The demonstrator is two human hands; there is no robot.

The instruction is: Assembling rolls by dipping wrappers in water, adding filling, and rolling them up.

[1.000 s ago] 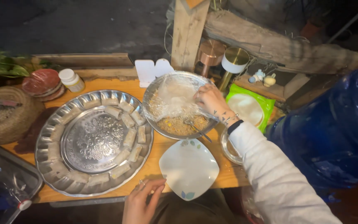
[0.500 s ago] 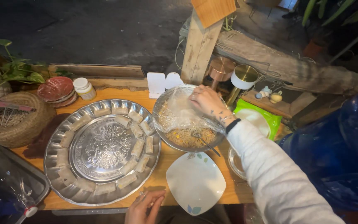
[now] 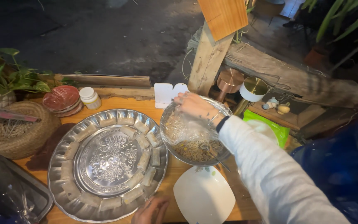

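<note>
My right hand reaches over the far rim of a metal bowl of brownish filling and grips the clear plastic film stretched across it. A spoon lies in the filling. My left hand rests at the near table edge, fingers apart, between a large embossed silver tray ringed with several pale rolls and a white square plate.
A woven basket sits at the left, with a red-lidded dish and a small white jar behind the tray. A wooden post, a copper canister, a gold-lidded jar and a green cloth stand at the back right. A dark tray lies near left.
My right hand moved from the bowl's right side across to its far rim with the film. The view shifted, so the table objects sit lower and further right.
</note>
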